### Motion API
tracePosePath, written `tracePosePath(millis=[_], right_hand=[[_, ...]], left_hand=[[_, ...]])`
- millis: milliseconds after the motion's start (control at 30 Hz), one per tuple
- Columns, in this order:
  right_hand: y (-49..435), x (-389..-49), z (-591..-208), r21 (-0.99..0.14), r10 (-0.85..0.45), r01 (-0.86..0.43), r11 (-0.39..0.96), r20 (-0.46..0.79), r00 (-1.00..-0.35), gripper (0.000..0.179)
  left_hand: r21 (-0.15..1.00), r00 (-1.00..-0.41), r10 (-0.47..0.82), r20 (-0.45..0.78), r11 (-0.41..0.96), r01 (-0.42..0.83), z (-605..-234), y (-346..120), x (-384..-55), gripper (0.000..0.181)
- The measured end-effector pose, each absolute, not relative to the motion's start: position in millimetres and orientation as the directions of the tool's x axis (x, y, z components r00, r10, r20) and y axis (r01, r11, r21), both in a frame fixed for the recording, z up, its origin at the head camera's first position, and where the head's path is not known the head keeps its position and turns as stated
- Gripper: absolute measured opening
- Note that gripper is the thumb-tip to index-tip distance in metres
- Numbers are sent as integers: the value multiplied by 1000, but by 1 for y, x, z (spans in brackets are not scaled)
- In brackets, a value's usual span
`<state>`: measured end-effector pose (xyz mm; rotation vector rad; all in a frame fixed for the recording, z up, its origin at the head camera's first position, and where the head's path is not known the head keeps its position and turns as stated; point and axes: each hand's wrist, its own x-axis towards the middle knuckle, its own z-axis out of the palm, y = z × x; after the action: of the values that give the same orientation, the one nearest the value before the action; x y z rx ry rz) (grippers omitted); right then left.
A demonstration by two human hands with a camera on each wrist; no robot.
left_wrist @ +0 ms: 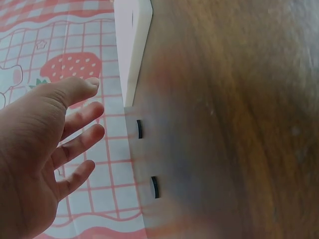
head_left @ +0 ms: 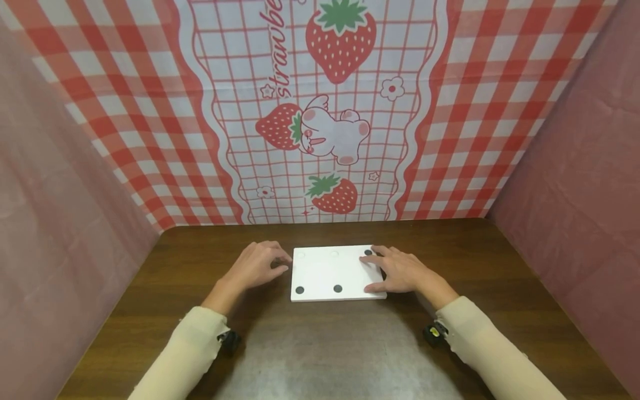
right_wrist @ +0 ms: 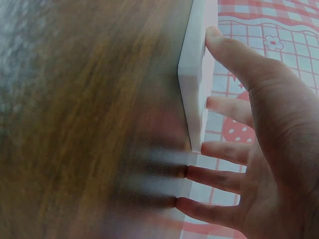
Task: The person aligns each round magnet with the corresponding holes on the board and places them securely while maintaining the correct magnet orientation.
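A flat white board (head_left: 320, 273) with round recesses lies on the table. Black discs sit on it at the near left (head_left: 299, 290), near middle (head_left: 338, 288) and far right (head_left: 368, 253); two recesses along the far side show white. My right hand (head_left: 404, 272) spreads its fingers over the right end, its thumb at the near corner and a fingertip by the far-right disc. In the right wrist view, other fingertips (right_wrist: 187, 172) reach the table beyond the board. My left hand (head_left: 255, 265), loosely bent and holding nothing, hovers beside the left edge.
Two loose black discs, one nearer the board (left_wrist: 139, 129) and one farther off (left_wrist: 155, 187), lie on the table in the left wrist view. Behind the brown wooden table (head_left: 320, 344) hangs a strawberry-print cloth (head_left: 330, 139); pink curtains (head_left: 65, 200) flank both sides.
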<state>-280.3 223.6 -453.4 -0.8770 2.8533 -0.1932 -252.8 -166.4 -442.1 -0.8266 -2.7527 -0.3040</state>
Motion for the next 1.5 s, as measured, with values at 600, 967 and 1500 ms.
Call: tracePosePath(millis=[600, 967, 1500], right_hand=[[225, -282, -452, -154, -569, -553, 819, -99, -816, 89], [224, -282, -454, -147, -567, -552, 821, -95, -818, 89], [223, -280, -456, -158, -563, -545, 823, -104, -820, 90]], left_hand=[[110, -843, 459, 279, 857, 503, -447, -172, -262, 22], [100, -866, 422, 267, 882, 461, -478, -184, -286, 25], [29, -856, 458, 238, 878, 478, -545, -213, -331, 28]])
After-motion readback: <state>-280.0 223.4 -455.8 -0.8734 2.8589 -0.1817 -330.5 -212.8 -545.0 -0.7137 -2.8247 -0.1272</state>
